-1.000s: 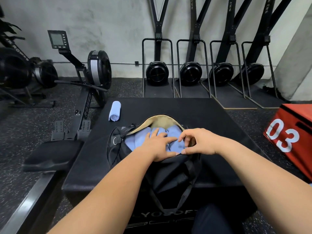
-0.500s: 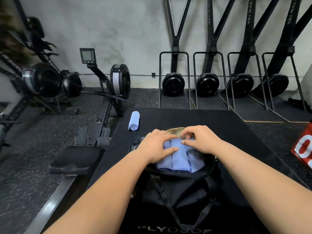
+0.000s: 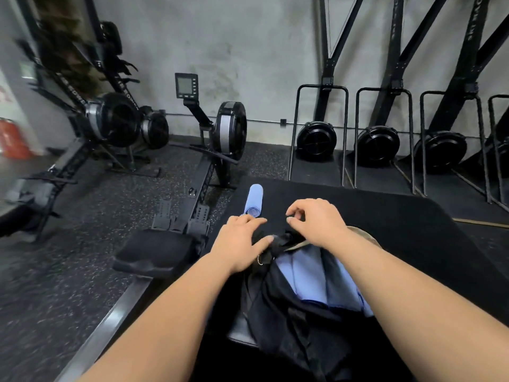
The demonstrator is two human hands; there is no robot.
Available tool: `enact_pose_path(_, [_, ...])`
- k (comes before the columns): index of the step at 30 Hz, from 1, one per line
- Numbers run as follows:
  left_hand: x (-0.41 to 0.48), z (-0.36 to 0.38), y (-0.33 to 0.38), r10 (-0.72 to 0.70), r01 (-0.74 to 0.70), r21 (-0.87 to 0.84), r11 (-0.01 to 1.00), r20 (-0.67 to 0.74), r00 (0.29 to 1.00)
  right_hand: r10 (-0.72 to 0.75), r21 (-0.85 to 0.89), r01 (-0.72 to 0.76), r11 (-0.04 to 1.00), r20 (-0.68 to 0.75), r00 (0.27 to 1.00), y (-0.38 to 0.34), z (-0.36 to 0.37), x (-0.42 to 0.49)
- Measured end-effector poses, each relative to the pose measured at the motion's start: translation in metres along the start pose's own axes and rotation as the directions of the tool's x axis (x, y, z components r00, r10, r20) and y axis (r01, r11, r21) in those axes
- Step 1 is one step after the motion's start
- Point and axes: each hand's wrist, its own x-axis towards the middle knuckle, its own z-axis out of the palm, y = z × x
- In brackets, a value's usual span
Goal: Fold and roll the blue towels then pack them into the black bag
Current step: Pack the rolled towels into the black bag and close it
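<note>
Nearest to the camera lies the black bag (image 3: pixel 289 321), its mouth open, and inside it the packed towels (image 3: pixel 311 277) lie side by side, blue and pressed close together. They fill much of the opening that can be seen.

Just beyond, the left hand (image 3: pixel 239 244) is at the far-left end of the bag with its fingers nearly straight, grasping nothing; the thumb seems to touch the black fabric. The right hand (image 3: pixel 316 220) hovers over the same end, fingers loosely curled, and I can see nothing held in it.

Further on, the last rolled towel (image 3: pixel 254 201) lies on the black platform (image 3: pixel 385 216), just beyond the left fingertips and close to the platform's left edge. Behind it stands a rowing machine (image 3: pixel 220 139).

I judge that the next step is to fetch this roll. The risks are these — a grip at one end only may let the roll loosen, because nothing binds it; a push instead of a grasp may send it over the near edge to the floor. Also, the bag is soft and rather full, so forcing the roll in with one hand may crush or unroll the neighbours — the other hand should hold the mouth open.
</note>
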Motion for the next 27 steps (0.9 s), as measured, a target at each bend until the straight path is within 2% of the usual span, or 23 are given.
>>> enact_pose_path(9, [0.011, 0.031, -0.061, -0.115, 0.115, 0.008, 0.993, 0.024, 0.993, 0.052, -0.09, -0.035, 0.995, 0.19, 0.98, -0.031, 0.051, 0.056])
enact_pose_path(18, [0.023, 0.089, -0.097, -0.212, 0.21, -0.099, 0.973, -0.017, 0.977, 0.092, -0.201, -0.007, 0.979, 0.417, 0.904, -0.028, 0.099, 0.128])
enact_pose_path(21, [0.017, 0.101, -0.097, -0.286, 0.273, -0.146, 0.951, -0.083, 0.955, 0.11, -0.18, -0.025, 0.983, 0.479, 0.871, -0.025, 0.114, 0.147])
enact_pose_path(23, [0.017, 0.109, -0.096, -0.3, 0.287, -0.117, 0.951, -0.122, 0.946, 0.118, -0.158, -0.04, 0.987, 0.522, 0.845, -0.019, 0.129, 0.162])
enact_pose_path(27, [0.017, 0.109, -0.089, -0.297, 0.296, -0.028, 0.955, -0.111, 0.948, 0.119, -0.082, -0.088, 0.993, 0.53, 0.84, -0.014, 0.149, 0.176])
